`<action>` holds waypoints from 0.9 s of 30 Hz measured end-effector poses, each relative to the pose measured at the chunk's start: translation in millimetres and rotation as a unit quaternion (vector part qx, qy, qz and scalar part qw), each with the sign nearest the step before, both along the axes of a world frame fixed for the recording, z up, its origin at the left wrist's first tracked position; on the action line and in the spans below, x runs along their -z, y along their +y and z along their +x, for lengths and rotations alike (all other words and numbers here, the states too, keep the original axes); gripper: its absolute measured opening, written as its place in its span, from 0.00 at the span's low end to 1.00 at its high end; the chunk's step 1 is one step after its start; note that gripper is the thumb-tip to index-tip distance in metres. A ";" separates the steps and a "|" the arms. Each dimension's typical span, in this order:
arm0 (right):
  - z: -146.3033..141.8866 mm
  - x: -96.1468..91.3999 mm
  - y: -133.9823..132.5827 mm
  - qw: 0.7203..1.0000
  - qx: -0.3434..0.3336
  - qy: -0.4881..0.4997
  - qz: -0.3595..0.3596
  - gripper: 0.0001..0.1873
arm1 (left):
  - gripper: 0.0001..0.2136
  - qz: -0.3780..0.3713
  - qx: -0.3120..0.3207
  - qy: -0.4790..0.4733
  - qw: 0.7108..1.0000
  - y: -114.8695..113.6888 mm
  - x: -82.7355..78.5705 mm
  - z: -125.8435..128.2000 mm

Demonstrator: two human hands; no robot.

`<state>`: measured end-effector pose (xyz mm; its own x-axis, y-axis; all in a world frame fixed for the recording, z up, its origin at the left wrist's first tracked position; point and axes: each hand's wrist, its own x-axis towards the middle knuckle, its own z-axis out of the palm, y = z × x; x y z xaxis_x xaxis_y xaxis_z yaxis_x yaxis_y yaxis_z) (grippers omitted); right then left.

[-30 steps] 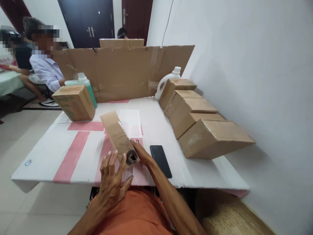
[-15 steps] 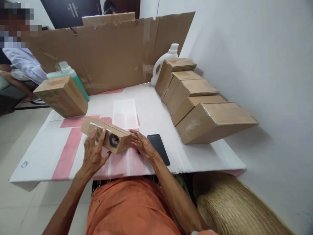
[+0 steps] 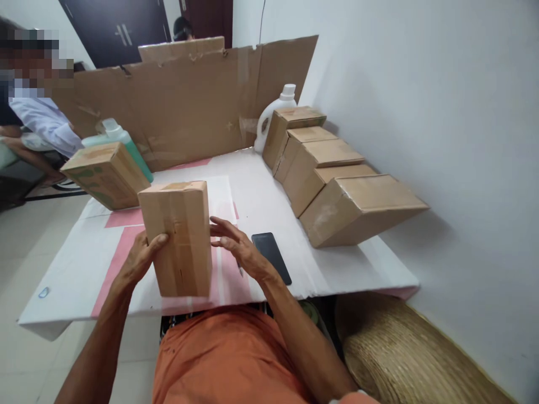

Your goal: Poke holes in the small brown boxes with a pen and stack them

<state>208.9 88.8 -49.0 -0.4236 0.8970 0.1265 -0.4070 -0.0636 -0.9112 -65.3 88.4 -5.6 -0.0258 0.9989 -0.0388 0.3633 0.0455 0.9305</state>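
Note:
A small cardboard box (image 3: 179, 235) stands on end near the front edge of the white and pink table top (image 3: 261, 202), its taped face toward me. My left hand (image 3: 141, 258) grips the box's left side, thumb on the front face. My right hand (image 3: 233, 247) is beside the box's right edge with fingers spread, touching or nearly touching it. A black phone (image 3: 272, 258) lies flat just right of my right hand.
A row of several closed cardboard boxes (image 3: 332, 185) leans along the right wall. Another box (image 3: 105, 174) sits at back left with a green bottle (image 3: 122, 143) behind it. A white jug (image 3: 272, 115) and cardboard screen (image 3: 189, 106) stand at the back. A person sits at far left.
The box was lying flat with its round-holed end toward me; it has been turned and stood upright. My left hand shifted to its left side, and my right hand opened beside it.

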 end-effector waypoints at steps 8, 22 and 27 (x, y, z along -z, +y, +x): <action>-16.8 3.3 -17.5 0.994 0.033 -0.103 0.019 0.32 | 0.39 -0.083 -0.062 -0.149 0.983 -30.2 34.3 4.3; -33.0 7.5 -42.2 0.997 -0.032 -0.010 -0.063 0.51 | 0.38 0.155 -0.130 0.247 0.948 -106.2 34.8 78.6; -19.2 12.9 -57.7 0.992 -0.027 0.003 -0.121 0.38 | 0.34 0.150 -0.061 0.190 0.968 -117.9 48.4 81.0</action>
